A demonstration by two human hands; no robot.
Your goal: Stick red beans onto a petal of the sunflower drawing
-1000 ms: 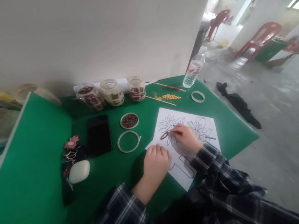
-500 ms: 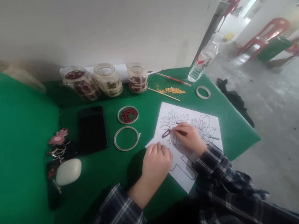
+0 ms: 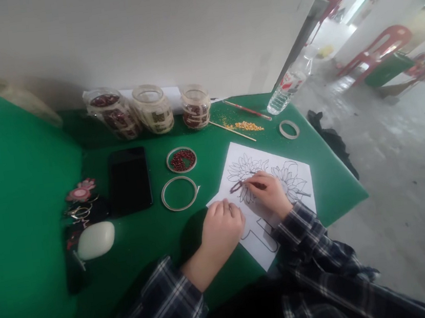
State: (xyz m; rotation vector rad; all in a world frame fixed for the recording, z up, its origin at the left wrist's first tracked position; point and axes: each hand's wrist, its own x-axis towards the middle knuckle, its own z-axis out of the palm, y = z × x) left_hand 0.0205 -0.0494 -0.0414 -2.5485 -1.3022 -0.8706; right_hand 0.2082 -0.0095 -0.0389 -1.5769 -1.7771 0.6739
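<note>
Head: paper point(image 3: 252, 215) partly behind right hand point(image 3: 271, 193)

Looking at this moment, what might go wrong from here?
The right hand is low over the paper, close to the dark petal outline, so a slip could smudge or disturb it.

The yellow grains lie loose on the green table; a brushing sleeve might scatter them.

The plastic bottle stands near the table's edge, so a knock could tip it to the floor.
</note>
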